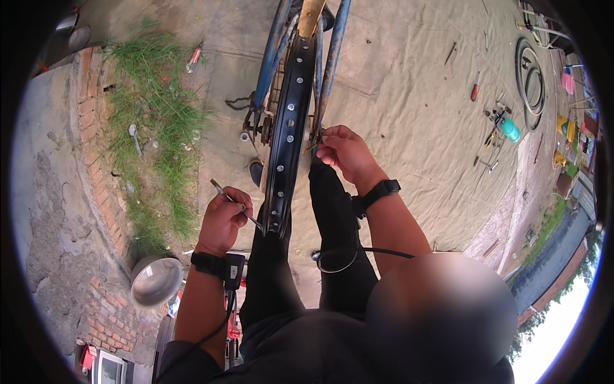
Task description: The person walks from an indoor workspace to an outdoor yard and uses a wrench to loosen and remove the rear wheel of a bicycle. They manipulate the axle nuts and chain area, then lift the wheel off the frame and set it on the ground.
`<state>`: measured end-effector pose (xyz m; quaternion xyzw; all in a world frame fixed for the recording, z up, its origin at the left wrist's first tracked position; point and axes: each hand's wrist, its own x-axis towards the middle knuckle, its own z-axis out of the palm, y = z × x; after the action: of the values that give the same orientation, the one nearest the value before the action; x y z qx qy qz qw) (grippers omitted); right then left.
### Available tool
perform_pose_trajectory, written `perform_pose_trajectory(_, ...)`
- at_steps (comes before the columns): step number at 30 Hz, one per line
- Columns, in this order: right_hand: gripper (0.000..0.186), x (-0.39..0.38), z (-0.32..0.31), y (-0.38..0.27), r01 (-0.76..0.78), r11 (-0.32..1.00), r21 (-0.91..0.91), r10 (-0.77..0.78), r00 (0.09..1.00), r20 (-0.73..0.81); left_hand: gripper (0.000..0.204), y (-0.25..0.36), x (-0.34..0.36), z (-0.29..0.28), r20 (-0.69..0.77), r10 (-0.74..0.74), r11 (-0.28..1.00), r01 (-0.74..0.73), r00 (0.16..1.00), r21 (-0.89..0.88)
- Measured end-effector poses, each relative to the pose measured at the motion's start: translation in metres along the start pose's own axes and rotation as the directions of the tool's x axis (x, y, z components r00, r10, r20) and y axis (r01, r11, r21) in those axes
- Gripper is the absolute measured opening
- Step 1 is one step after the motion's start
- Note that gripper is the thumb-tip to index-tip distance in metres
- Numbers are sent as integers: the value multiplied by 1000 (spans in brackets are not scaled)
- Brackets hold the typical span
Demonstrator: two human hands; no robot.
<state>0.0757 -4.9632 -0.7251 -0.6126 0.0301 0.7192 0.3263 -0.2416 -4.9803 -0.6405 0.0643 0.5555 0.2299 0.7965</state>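
A bare bicycle wheel rim (285, 150), black with a row of silver spoke nipples along it, stands between the blue frame tubes (332, 61) in front of me. My left hand (222, 217) is closed around a slim metal tool (225, 193). One end of the tool sticks up past the fingers, and its thin tip reaches the near end of the rim. At the right side of the wheel's axle, my right hand (346, 153) has its fingers curled in against the frame end. What lies between those fingertips is too small to make out.
Over the ground at right a beige cloth (422, 128) is spread, with a red screwdriver (475, 91), a turquoise bottle (509, 129), loose tools and a tyre (519, 70). Grass (157, 128) and a brick edging (96, 147) lie left, near a metal basin (155, 281).
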Motion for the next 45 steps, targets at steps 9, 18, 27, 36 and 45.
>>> perform_pose_trajectory(9,22,-8,4,-10,-131,978,-159,125,991,-49,15,21,-13,24,116,6,1000,-8,993,22)
perform_pose_trajectory(18,30,-7,2,-11,-161,983,-84,156,985,-71,15,23,-14,30,86,-41,999,38,995,28)
perform_pose_trajectory(27,20,-5,4,-10,-137,987,-85,131,988,-77,16,20,-13,25,101,-48,998,43,994,50)
perform_pose_trajectory(36,18,-3,3,-10,-139,986,-97,132,989,-73,12,24,-19,34,82,-2,999,-2,997,49)
perform_pose_trajectory(45,13,0,3,2,13,999,-30,-15,998,-53,54,37,-33,65,119,164,869,-200,979,452)
